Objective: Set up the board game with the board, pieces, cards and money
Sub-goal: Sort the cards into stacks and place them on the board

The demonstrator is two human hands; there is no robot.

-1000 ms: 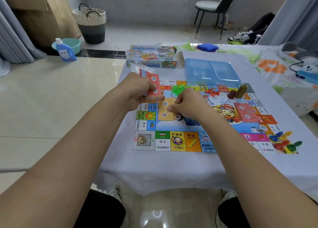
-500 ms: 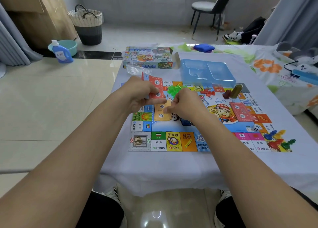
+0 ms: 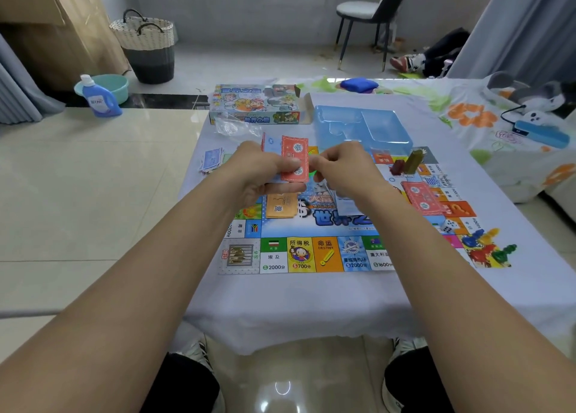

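We are sorting money: the left hand (image 3: pixel 261 171) grips the fanned notes (image 3: pixel 294 158) above the board (image 3: pixel 311 253) while the right hand (image 3: pixel 339 169) pinches the red top note, next to be placed by denomination.

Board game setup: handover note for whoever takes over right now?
Left hand grips a fan of notes, red note in front. Right hand pinches that note's edge.
Board lies open on the table. On it: orange notes, red notes, dice, pawns, blocks. Card pile left of board. Box and tray behind.
Done: board, two money piles.
Left: sort held notes, place cards and pieces.
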